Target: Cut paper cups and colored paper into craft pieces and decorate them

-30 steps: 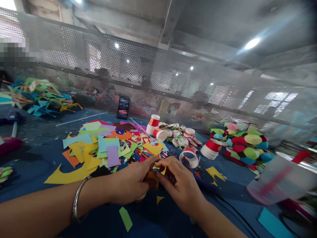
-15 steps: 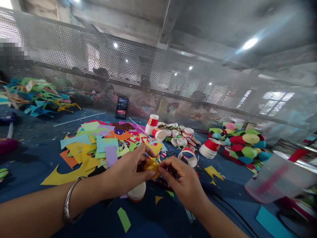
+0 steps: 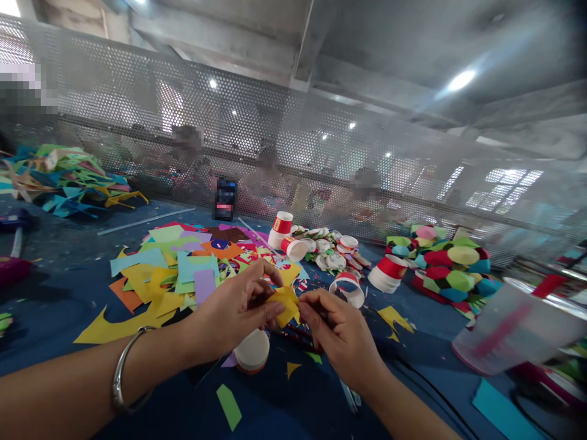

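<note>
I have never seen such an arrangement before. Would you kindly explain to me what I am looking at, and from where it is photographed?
There is no robot here: the two bare hands belong to the person wearing the camera. It sits on the head and looks forward and down, so the arms enter from the bottom of the view. The left hand, with a bracelet on its wrist, and the right hand hold a piece of yellow paper between their fingertips. On the dark blue table lie a heap of coloured paper, red-and-white cups and, to the right, a see-through tumbler. Behind stands a screen full of small holes; the shapes beyond it are blurred.
</note>
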### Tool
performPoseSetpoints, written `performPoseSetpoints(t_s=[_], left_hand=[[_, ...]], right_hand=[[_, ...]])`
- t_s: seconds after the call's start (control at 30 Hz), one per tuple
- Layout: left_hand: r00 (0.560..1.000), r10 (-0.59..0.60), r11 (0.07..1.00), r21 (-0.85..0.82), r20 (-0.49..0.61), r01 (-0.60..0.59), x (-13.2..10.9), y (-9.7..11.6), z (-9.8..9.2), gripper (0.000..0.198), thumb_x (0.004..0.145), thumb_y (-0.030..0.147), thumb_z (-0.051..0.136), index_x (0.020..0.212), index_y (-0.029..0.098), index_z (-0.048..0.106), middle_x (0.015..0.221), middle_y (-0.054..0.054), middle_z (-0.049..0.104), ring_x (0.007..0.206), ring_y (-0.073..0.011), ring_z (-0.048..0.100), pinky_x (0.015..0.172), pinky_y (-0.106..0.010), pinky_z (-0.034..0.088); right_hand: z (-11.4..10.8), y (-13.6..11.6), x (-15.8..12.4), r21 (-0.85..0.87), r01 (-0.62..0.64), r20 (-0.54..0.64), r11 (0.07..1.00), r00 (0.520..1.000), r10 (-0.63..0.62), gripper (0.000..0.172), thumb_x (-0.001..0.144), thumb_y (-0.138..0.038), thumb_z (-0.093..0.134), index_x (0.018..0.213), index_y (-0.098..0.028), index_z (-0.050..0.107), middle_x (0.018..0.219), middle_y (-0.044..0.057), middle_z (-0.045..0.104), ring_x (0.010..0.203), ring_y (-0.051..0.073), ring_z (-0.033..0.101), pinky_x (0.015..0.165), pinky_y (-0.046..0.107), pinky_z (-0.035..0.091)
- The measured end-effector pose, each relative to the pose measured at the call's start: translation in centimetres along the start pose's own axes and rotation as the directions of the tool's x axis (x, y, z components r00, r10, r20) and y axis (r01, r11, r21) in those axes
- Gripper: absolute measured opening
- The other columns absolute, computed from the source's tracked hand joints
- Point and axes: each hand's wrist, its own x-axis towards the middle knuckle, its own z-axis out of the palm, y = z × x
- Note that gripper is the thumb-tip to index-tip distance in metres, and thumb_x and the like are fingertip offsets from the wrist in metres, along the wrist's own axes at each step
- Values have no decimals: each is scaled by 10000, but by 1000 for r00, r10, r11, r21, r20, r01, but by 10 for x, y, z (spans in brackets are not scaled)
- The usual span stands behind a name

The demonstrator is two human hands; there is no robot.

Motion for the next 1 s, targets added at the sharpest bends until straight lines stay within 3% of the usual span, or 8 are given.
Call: performPoseSetpoints(t_s=[0.33, 0.5, 0.73, 1.0], left_hand=[[998, 66, 992, 113, -11, -65, 5, -7, -3, 283, 878, 295, 613, 1112, 210, 478, 717, 47, 582, 648, -118, 562, 587, -246, 418], [998, 60, 977, 208, -27, -53, 4, -4, -4, 326, 859, 330, 642, 1143, 194, 555, 667, 52, 572, 621, -111, 518, 575, -246, 385], [998, 45, 978, 204, -53, -33, 6, -9, -3, 293, 833, 346, 662, 1068, 176, 617, 734, 10, 642, 658, -121, 568, 591, -240, 421], [1000, 1, 976, 219, -6, 1, 7, -9, -1, 281, 891, 446, 588, 899, 170, 641, 705, 9, 623, 618, -111, 553, 550, -228, 403]], right_hand=[[0, -5, 1, -76, 107, 13, 991, 994, -106, 225, 997, -354, 491, 890, -198, 614, 740, -7, 541, 633, 129, 486, 567, 243, 380], [0, -5, 1, -64, 98, 50, 993, 994, -95, 280, 1018, -378, 446, 844, -205, 580, 718, -15, 517, 635, 129, 477, 582, 248, 374], [0, -4, 2, -45, 91, 70, 995, 994, -88, 254, 1002, -393, 486, 877, -206, 604, 705, -21, 520, 608, 125, 454, 552, 248, 350], [1, -3, 1, -69, 129, 91, 989, 988, -122, 212, 999, -332, 491, 859, -199, 579, 735, -14, 532, 652, 133, 467, 592, 255, 369]])
